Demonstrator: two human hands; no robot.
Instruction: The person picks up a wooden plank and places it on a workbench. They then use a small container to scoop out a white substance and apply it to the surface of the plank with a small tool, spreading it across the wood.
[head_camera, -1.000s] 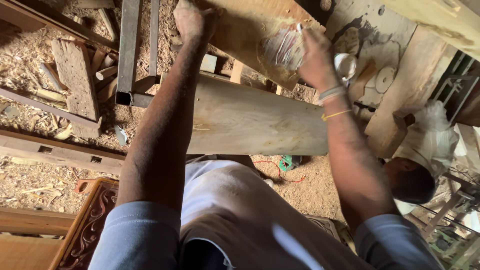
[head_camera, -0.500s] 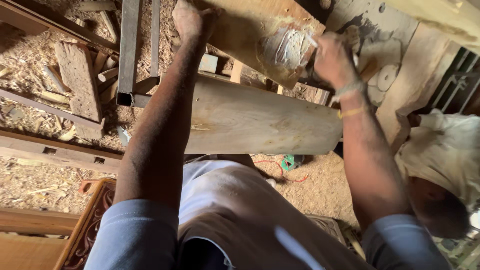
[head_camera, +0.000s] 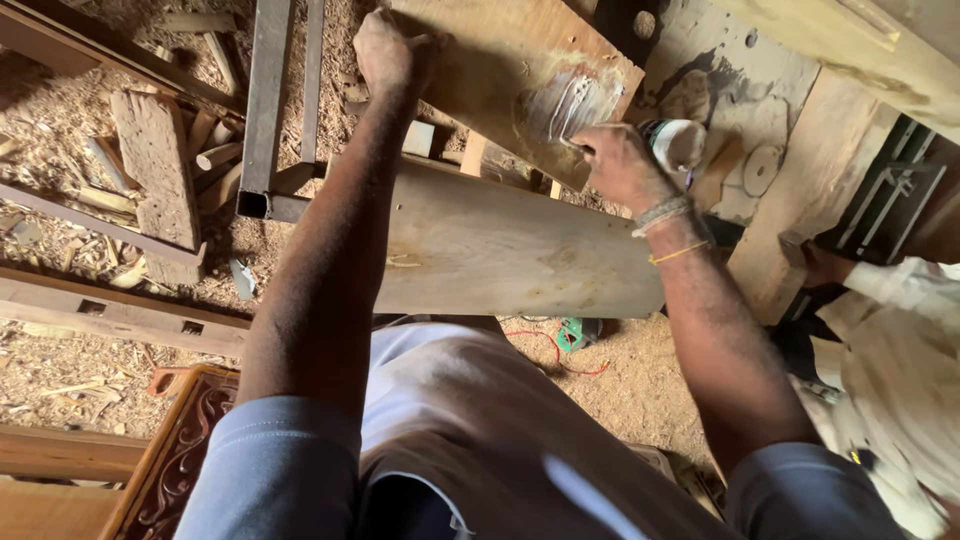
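My left hand grips the far edge of a tilted wooden board and holds it steady. My right hand presses its fingers on the board's near corner, where a whitish glue smear is spread in streaks. A small white glue bottle sits right behind my right hand; whether the hand holds it is hidden. Below the board lies a long smooth plank.
Sawdust and wood scraps cover the floor at left, with a metal frame. A carved wooden panel lies at lower left. Another person in light clothing crouches at right. A green object with red wire lies below the plank.
My right hand slid right and down across the board's corner, spreading the glue into streaks. My left hand stayed on the board's edge. The view shifted slightly.
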